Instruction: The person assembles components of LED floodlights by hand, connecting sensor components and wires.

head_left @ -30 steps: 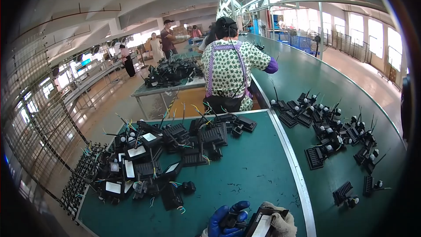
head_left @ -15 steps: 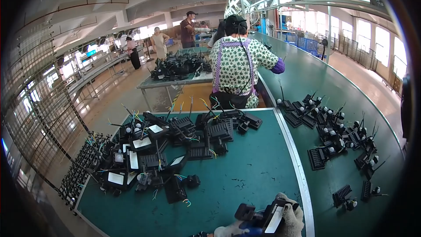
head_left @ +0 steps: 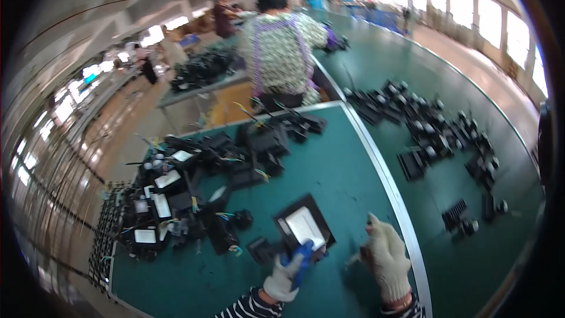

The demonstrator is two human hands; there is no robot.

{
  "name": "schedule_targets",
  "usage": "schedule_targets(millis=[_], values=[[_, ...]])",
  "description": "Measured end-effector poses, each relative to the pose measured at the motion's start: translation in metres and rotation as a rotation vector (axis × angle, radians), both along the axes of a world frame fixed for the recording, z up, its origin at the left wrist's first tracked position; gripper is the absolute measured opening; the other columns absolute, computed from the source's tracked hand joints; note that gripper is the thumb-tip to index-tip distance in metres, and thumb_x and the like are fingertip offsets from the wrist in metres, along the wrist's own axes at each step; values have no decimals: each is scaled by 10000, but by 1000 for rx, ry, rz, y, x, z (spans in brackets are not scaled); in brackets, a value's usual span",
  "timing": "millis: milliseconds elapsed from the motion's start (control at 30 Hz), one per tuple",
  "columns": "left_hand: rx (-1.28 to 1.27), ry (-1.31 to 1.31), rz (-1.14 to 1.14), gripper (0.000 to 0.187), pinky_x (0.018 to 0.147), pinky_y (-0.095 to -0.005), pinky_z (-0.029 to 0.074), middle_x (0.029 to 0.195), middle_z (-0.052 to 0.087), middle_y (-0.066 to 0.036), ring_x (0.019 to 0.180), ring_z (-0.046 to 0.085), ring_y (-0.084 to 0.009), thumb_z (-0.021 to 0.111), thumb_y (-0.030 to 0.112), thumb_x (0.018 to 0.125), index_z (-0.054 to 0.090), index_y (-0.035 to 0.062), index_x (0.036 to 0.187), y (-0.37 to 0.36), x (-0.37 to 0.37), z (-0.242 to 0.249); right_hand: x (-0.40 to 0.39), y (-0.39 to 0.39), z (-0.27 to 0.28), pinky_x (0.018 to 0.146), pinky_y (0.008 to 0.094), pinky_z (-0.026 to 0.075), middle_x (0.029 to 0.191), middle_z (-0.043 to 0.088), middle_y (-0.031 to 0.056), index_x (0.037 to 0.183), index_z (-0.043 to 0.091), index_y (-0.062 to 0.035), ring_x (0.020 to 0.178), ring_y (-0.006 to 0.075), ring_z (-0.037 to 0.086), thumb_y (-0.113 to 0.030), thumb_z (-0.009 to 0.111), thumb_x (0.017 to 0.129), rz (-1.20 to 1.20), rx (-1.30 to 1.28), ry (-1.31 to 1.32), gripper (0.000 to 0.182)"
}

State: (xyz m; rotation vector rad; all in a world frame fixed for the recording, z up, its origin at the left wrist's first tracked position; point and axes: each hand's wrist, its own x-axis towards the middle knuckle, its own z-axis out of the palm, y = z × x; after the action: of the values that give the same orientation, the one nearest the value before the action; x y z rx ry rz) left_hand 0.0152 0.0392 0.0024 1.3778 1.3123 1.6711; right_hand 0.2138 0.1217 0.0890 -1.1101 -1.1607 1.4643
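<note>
My left hand (head_left: 288, 274), in a white and blue glove, grips a black lamp unit (head_left: 304, 224) with a pale rectangular panel facing up. A smaller black part (head_left: 263, 249) juts out on its left side. To the right, my right hand (head_left: 387, 258), in an off-white glove, hangs over the green tabletop (head_left: 329, 171) near the metal edge, apart from the lamp. Its fingers are bent, and blur hides whether something small is between them.
Many black lamp units with wires (head_left: 162, 206) are heaped on the table's left. Beyond the metal rim (head_left: 376, 165), more units (head_left: 435, 129) lie on a long green surface. A person in a patterned top (head_left: 276, 53) sits ahead; others stand farther back.
The view has tilted down and shifted. The lamp unit has moved up and left, its panel now facing the camera. My right hand has come off it.
</note>
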Motion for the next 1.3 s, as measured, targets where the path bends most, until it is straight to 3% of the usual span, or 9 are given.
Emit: schedule_targets(millis=[100, 233, 367, 467, 533, 767, 867, 1233, 1300], values=[[-15, 72, 28, 443, 978, -402, 498, 1386, 584, -125, 1187, 624, -261, 575, 120, 1019, 505, 54, 1451, 1, -7, -52, -17, -15, -18, 730, 255, 540, 914, 699, 99, 1278, 627, 66, 772, 107, 651, -88, 680, 949, -75, 261, -93, 368], [-302, -634, -28, 477, 1049, -436, 403, 1467, 550, -137, 1251, 592, -249, 539, 177, 1039, 434, 62, 1489, -6, 7, -68, -27, -27, -23, 781, 310, 563, 1020, 714, 143, 1330, 598, 36, 895, 185, 704, -102, 703, 933, -53, 466, -289, 433], [-141, -298, -93, 496, 910, -285, 459, 1352, 613, -89, 1159, 612, -152, 675, 315, 987, 546, 42, 1379, -10, 11, -85, -37, -26, -30, 816, 436, 568, 1026, 685, 167, 1386, 578, -89, 916, 373, 697, -254, 615, 980, 32, 410, -564, 440], [-333, -631, -103, 509, 933, -303, 485, 1281, 632, -72, 1129, 617, -161, 701, 315, 967, 568, 15, 1356, -11, 24, -43, -44, -24, -23, 740, 305, 556, 949, 692, 151, 1298, 625, 36, 830, 177, 681, -49, 673, 946, -101, 523, -580, 365], [-297, -616, -189, 613, 1050, -350, 465, 1340, 593, -93, 1211, 598, -213, 751, 311, 926, 505, 17, 1404, -12, 23, -49, -47, -24, -22, 733, 307, 554, 939, 686, 150, 1302, 619, 41, 816, 175, 674, -44, 655, 957, -133, 538, -592, 357], [-413, -452, -272, 703, 1054, -377, 475, 1378, 571, -117, 1254, 574, -235, 795, 278, 868, 461, 18, 1430, -17, 18, -52, -50, -19, -26, 712, 303, 540, 911, 672, 134, 1290, 629, 47, 772, 164, 651, -35, 652, 952, -282, 641, -449, 348], [-485, -425, -306, 648, 1029, -361, 486, 1350, 592, -115, 1226, 588, -221, 765, 181, 882, 464, 19, 1432, -18, 9, -26, -32, -14, -20, 735, 380, 568, 956, 687, 164, 1327, 631, -64, 826, 326, 698, -149, 643, 956, -169, 589, -382, 381], [-724, -358, -373, 623, 931, -325, 532, 1241, 645, -106, 1146, 628, -181, 769, 134, 865, 483, 32, 1409, -13, -21, -43, 16, 6, 56, 645, 356, 567, 967, 684, 105, 1336, 626, -101, 729, 311, 691, -225, 647, 978, 482, 812, -967, 379], [-586, -453, -409, 569, 950, -345, 533, 1293, 611, -133, 1179, 623, -225, 726, 126, 897, 487, 41, 1405, -13, -27, -73, 22, 19, 30, 652, 332, 569, 971, 680, 102, 1338, 617, -40, 733, 249, 691, -135, 642, 974, 299, 907, -482, 376]])
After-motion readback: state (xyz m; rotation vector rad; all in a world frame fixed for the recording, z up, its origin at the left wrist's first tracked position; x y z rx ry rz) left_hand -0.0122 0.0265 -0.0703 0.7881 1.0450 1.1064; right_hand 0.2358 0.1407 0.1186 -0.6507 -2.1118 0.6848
